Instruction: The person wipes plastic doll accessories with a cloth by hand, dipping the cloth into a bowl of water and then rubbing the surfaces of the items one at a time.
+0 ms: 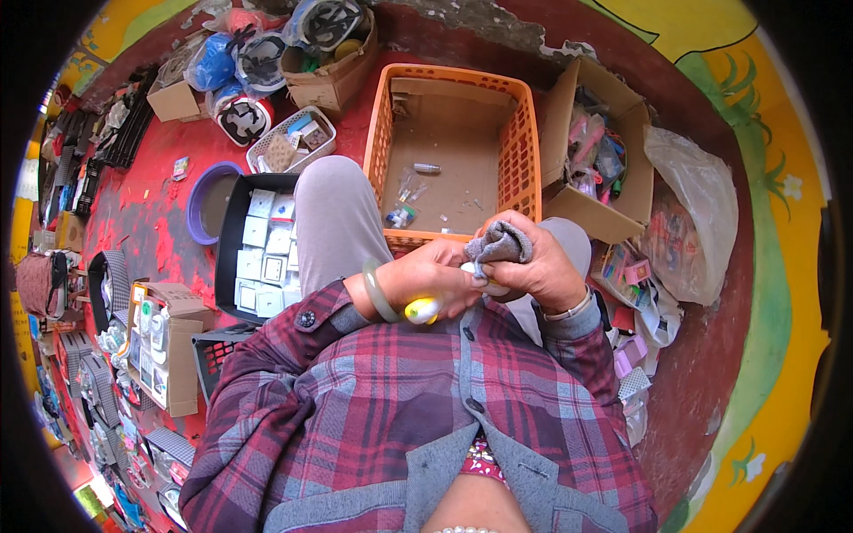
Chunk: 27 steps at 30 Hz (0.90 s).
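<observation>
Both my hands meet in front of my lap, just at the near edge of an orange plastic basket (529, 160). My left hand (431, 277), with a pale green bangle at its wrist, is closed around a small yellow and white object (423, 310) that pokes out below the fingers; its kind cannot be made out. A bunched grey cloth (503, 243) is gripped in my right hand (537, 271) and pressed against a whitish part between the fingertips of both hands. The fingers hide most of that part.
Inside the basket, small clear and metallic pieces (407, 191) lie on cardboard. To the right stands an open carton (560, 133) of colourful items beside a plastic bag (697, 213). On the left are a black tray (227, 258) of white boxes, a purple basin (197, 204) and a white basket (327, 147).
</observation>
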Tool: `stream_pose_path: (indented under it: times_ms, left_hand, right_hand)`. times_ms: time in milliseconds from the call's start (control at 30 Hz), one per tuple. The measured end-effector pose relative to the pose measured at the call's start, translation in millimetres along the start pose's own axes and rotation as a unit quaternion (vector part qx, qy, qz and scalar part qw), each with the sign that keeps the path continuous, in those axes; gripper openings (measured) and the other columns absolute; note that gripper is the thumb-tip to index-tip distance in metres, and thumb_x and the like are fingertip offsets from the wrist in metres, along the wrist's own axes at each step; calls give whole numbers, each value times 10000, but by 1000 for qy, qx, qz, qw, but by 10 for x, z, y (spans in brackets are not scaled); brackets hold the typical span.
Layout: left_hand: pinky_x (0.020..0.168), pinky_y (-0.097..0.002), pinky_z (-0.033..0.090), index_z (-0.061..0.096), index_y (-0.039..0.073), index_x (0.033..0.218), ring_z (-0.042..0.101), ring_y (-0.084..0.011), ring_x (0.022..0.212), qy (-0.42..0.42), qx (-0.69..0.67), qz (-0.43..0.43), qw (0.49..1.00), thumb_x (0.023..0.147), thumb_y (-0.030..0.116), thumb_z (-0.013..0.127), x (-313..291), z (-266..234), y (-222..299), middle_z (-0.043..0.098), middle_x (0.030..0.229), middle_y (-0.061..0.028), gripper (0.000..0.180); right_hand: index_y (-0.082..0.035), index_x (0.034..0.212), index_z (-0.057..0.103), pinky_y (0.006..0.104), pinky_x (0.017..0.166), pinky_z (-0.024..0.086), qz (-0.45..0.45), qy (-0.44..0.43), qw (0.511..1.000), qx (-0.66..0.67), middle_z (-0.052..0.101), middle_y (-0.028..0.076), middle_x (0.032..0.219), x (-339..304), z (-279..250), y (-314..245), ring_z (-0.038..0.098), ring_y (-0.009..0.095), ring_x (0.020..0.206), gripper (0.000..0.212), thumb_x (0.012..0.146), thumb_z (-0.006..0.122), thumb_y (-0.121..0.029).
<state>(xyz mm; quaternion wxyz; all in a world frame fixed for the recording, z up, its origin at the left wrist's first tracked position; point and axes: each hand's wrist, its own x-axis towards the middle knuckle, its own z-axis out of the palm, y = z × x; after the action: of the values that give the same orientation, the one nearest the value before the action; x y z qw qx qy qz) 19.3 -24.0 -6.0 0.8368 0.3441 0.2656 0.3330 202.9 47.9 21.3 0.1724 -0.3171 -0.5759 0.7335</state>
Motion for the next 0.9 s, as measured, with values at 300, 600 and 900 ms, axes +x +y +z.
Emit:
stream_pose_path:
  times_ms: [300,600,900]
  left_hand:
    - [465,-212,414,490,-18,1015,527,-113,503,-27,-22,-6,999,873,141,536,-17,7,25,548,716,-76,217]
    - [470,-209,411,501,-16,1006,526,-104,517,-15,24,-15,999,877,156,536,-17,19,14,552,728,-64,219]
    - [489,-194,384,399,-34,1247,493,-93,605,-46,-27,72,996,870,162,535,-71,-13,53,523,823,-61,446]
  right_hand:
    - [-35,971,519,280,809,440,10,-32,997,74,587,66,957,7,-53,0,560,140,884,348,659,672,-36]
    - [-30,955,526,268,790,446,27,-50,997,51,586,62,934,73,-75,52,561,141,861,318,666,658,-20]
    - [-38,999,525,218,621,447,-31,97,984,144,592,34,867,-39,-143,-41,545,92,697,311,709,636,-15]
